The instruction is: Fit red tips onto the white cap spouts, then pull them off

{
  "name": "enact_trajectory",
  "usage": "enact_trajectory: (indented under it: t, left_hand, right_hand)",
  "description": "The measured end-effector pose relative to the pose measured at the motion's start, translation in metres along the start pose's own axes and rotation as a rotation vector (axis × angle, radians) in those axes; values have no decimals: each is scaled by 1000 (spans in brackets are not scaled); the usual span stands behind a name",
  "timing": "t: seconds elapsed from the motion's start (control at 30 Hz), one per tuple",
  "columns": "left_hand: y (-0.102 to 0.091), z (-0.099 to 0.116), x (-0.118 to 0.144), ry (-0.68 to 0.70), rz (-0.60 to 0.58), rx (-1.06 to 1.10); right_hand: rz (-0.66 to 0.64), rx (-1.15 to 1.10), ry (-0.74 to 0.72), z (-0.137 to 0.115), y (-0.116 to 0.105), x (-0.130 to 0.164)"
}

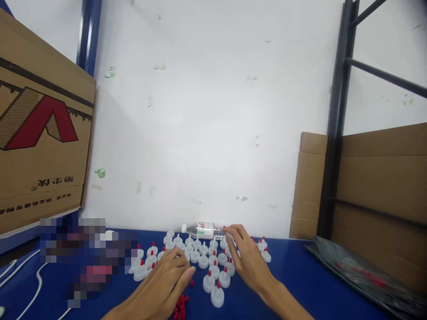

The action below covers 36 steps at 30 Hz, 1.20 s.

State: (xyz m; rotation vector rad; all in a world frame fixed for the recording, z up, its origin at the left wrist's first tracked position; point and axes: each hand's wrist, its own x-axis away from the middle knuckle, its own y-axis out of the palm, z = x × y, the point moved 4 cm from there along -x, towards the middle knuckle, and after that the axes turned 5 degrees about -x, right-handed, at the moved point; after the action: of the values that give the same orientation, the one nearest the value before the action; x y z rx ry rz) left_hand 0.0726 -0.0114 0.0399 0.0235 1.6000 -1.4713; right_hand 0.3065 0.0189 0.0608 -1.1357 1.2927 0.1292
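Many white plastic nozzle caps [217, 297] stand upright on the blue table in front of me, several with small red tips on their spouts. My left hand [168, 278] is over the left part of the group, its fingers curled and the thumb close to them; whatever they hold is hidden. Over the right part, my right hand [248, 258] reaches among the nozzle caps, with thumb and fingers apart. A loose pile of small red tip caps [180, 307] lies beside my left wrist.
A clear plastic bottle [205, 231] lies on its side behind the nozzle caps, against the white wall. A large cardboard box [43, 124] stands at left, near white cables [39, 278]. On the right are a dark plastic bag [363, 271] and a black metal rack [333, 133].
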Motion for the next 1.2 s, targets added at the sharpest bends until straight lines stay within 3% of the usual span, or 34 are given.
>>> enact_trajectory:
  t: [0.23,0.6,0.8,0.97,1.2]
  left_hand:
    - [23,-8,15,-6,34,-13]
    - [23,-7,10,-102,-47,32]
    - [23,-8,6,-210,-192,36]
    - [21,-7,3,-253,-264,16]
    - [17,-6,0,-240,-272,-16]
  right_hand:
    - [-123,68,27,29,23,10]
    - [-382,54,20,43,32,21]
    - [-482,25,98,44,34,21]
    - [-500,-3,130,41,31,18]
    - [-440,19,179,52,20,12]
